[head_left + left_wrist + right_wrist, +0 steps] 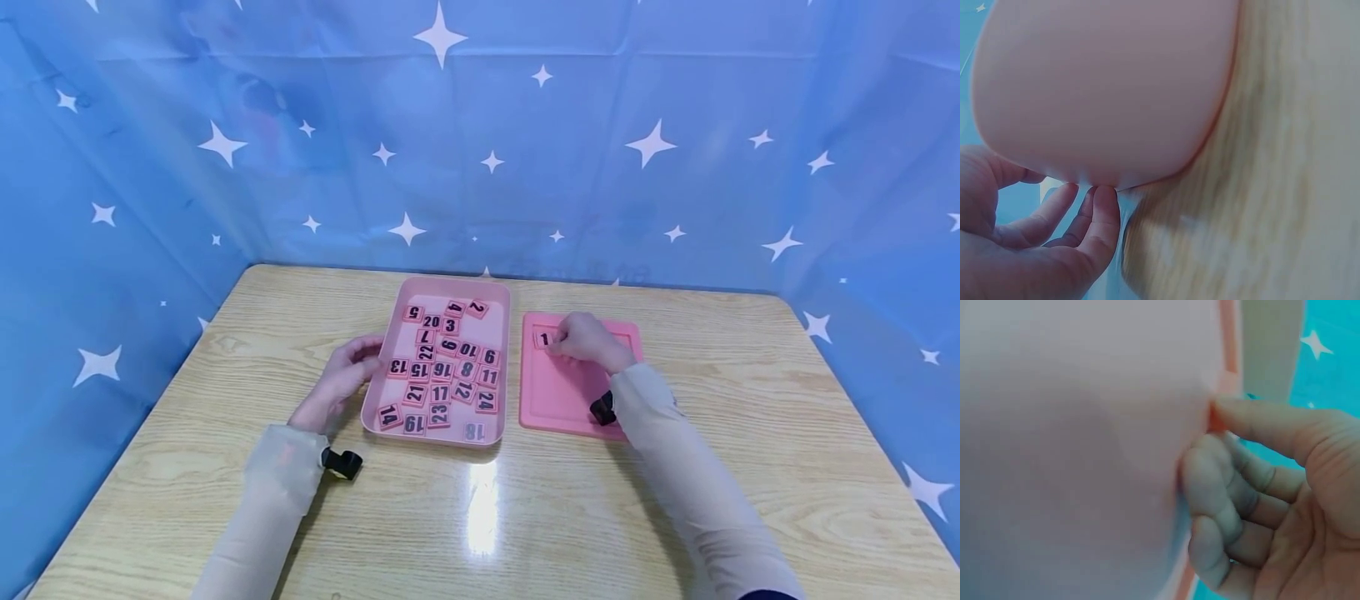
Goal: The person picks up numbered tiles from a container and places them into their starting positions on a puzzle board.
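**A small tile in a tight corner**

My right hand [588,340] pinches the number 1 tile [543,339] between thumb and forefinger, at the upper-left corner of the pink board [555,392]. I can't tell whether it touches the raised rim; if it catches there, it could sit crooked. My fingers half cover it, so letting go with a sideways drag might pull it out of line.

My left hand's fingers are loosely bent, not clenched, their tips against the wall of the pink tray [457,288]. Too hard a push could slide the tray toward the board and jostle the loose tiles [440,393]. Many lie turned, so a 6 or 9 is easily misread.
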Demonstrator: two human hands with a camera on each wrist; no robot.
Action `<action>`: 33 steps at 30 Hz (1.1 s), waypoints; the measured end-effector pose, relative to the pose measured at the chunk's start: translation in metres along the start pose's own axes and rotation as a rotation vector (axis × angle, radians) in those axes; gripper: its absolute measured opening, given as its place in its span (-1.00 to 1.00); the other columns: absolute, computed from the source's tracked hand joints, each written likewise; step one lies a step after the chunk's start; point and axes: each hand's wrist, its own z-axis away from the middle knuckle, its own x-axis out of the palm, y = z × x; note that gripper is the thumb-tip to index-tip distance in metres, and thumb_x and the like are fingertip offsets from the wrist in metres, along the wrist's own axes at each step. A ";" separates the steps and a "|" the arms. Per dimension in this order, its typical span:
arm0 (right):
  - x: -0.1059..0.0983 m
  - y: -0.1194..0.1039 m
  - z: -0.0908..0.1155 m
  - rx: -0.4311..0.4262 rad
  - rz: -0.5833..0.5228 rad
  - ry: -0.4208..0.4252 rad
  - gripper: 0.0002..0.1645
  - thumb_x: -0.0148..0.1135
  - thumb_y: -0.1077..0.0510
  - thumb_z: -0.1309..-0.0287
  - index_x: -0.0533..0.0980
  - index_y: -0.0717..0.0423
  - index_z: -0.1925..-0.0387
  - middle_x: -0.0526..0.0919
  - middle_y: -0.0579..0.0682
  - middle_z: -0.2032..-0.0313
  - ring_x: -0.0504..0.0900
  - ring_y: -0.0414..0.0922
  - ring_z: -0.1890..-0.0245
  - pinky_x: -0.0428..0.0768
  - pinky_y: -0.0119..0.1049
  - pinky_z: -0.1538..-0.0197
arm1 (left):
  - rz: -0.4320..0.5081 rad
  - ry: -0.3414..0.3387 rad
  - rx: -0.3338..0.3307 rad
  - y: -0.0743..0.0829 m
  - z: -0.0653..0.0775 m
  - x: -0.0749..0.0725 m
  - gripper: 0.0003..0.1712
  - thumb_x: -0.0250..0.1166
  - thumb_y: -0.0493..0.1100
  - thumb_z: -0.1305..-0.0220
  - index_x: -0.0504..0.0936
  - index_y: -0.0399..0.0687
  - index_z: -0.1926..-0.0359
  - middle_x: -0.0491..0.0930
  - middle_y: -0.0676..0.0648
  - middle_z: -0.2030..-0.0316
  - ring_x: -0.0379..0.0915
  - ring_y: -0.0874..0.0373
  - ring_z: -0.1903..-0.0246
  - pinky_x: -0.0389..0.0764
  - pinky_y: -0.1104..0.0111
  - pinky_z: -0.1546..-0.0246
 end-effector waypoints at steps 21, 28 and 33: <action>-0.005 -0.032 -0.012 -0.082 0.019 0.264 -0.77 0.28 0.12 -0.11 0.57 0.22 0.48 0.60 0.03 0.56 0.51 -0.11 0.57 0.47 -0.28 0.41 | 0.001 0.004 0.014 0.002 0.002 -0.001 -0.45 0.02 -0.45 -0.19 0.25 -0.47 -0.24 0.32 -0.42 -0.12 0.30 -0.09 -0.05 0.47 0.49 0.09; 0.009 -0.074 -0.039 -0.140 -0.266 0.309 -0.65 0.26 0.24 -0.11 0.51 0.34 0.07 0.61 0.21 0.18 0.57 0.04 0.17 0.57 -0.18 0.09 | 0.011 -0.001 0.021 0.000 0.000 -0.002 -0.45 0.03 -0.45 -0.19 0.26 -0.48 -0.24 0.32 -0.42 -0.12 0.30 -0.10 -0.05 0.48 0.46 0.07; 0.022 -0.093 -0.056 -0.060 -0.354 0.280 -0.56 0.26 0.27 -0.11 0.46 0.35 -0.04 0.56 0.22 0.04 0.52 0.05 0.01 0.50 -0.19 -0.07 | 0.013 0.000 0.021 -0.002 -0.001 -0.001 -0.46 0.04 -0.45 -0.19 0.28 -0.47 -0.22 0.34 -0.41 -0.10 0.31 -0.08 -0.03 0.48 0.47 0.08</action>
